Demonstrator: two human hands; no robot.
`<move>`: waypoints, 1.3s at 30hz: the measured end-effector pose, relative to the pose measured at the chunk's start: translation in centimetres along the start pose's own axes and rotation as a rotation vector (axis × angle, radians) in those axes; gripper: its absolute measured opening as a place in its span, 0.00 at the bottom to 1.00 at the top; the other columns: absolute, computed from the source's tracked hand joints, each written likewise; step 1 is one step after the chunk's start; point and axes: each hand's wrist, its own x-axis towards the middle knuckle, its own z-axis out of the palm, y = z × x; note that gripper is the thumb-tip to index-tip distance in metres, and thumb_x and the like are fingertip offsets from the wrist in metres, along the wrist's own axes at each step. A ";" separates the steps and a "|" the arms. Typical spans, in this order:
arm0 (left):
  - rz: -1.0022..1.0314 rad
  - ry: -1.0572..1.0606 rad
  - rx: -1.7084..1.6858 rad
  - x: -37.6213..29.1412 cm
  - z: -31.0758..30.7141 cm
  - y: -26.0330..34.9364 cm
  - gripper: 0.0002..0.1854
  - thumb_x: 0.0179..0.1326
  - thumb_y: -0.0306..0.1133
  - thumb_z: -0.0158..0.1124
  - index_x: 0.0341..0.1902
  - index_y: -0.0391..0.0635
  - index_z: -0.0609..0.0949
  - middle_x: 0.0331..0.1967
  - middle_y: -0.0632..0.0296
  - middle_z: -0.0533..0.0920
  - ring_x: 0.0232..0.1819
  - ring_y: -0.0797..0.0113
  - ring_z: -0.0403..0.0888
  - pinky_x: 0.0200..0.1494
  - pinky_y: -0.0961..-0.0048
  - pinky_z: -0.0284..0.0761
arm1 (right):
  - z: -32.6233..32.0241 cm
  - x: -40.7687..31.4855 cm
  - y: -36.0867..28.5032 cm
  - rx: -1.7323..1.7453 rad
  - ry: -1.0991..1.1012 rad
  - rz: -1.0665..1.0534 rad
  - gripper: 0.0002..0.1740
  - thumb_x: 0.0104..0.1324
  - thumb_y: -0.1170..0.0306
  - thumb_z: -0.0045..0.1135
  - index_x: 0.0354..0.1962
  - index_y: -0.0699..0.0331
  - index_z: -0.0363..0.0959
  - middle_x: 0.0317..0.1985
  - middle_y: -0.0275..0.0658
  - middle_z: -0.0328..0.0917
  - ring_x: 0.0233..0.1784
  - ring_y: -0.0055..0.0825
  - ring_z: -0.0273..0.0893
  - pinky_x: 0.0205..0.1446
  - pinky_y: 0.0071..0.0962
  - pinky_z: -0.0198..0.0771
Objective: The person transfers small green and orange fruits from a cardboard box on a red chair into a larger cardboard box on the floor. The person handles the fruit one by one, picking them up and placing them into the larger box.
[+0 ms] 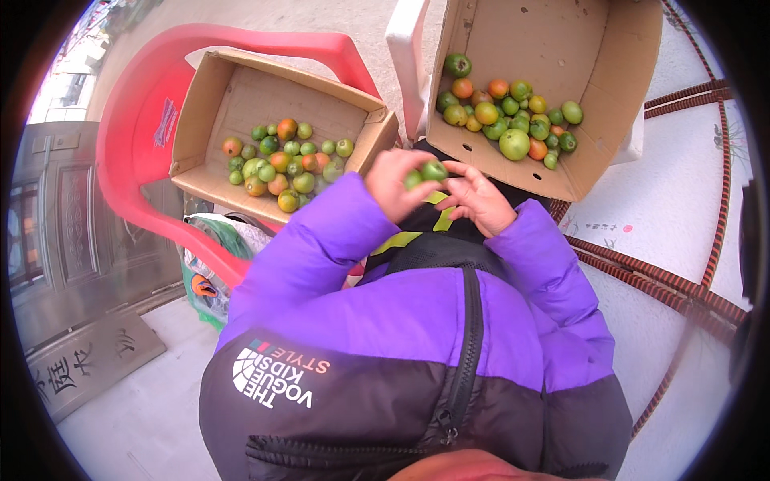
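In front of my lap, my left hand (pixel 394 187) holds two small green tomatoes (pixel 432 171) between its thumb and fingers. Opposite it, my right hand (pixel 481 201) has its fingers spread, the fingertips close beside the tomatoes; whether they touch is unclear. Motion blurs the left hand a little. Beyond my left arm, a cardboard box (pixel 289 67) contains green, yellowish and orange-red tomatoes (pixel 294 166). Past my right hand is a deeper cardboard box (pixel 619 66) with similar tomatoes (pixel 515 143) gathered towards its near side.
A red plastic chair (pixel 132 132) supports the left box. Under the right box shows a white plastic chair (pixel 409 54). Beside the red chair's arm are plastic bags (pixel 210 288). A grey door (pixel 78 210) is at far left, a white wall with striped cords (pixel 662 240) at right.
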 end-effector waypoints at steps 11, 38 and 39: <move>-1.033 0.111 -0.838 -0.7 4.3 1.4 0.26 0.69 0.51 0.50 0.58 0.42 0.73 0.48 0.58 0.76 0.46 0.70 0.74 0.48 0.71 0.72 | -1.0 1.5 -2.0 -0.018 0.468 -0.251 0.43 0.67 0.66 0.57 0.70 0.69 0.40 0.59 0.51 0.65 0.54 0.31 0.73 0.49 0.27 0.75; -0.682 -0.411 0.800 0.2 -3.4 -16.4 0.31 0.48 0.39 0.68 0.60 0.58 0.73 0.52 0.42 0.73 0.52 0.40 0.76 0.53 0.50 0.73 | -4.7 1.4 -0.1 0.155 0.610 -0.114 0.25 0.70 0.63 0.50 0.60 0.65 0.59 0.47 0.42 0.72 0.38 0.22 0.75 0.36 0.19 0.70; -0.629 -0.263 0.733 0.1 -3.6 -15.9 0.30 0.49 0.38 0.69 0.59 0.56 0.73 0.50 0.43 0.74 0.50 0.42 0.77 0.52 0.53 0.74 | -4.6 1.4 -0.2 0.149 0.589 -0.113 0.24 0.70 0.63 0.50 0.60 0.65 0.60 0.47 0.42 0.72 0.38 0.22 0.75 0.36 0.19 0.70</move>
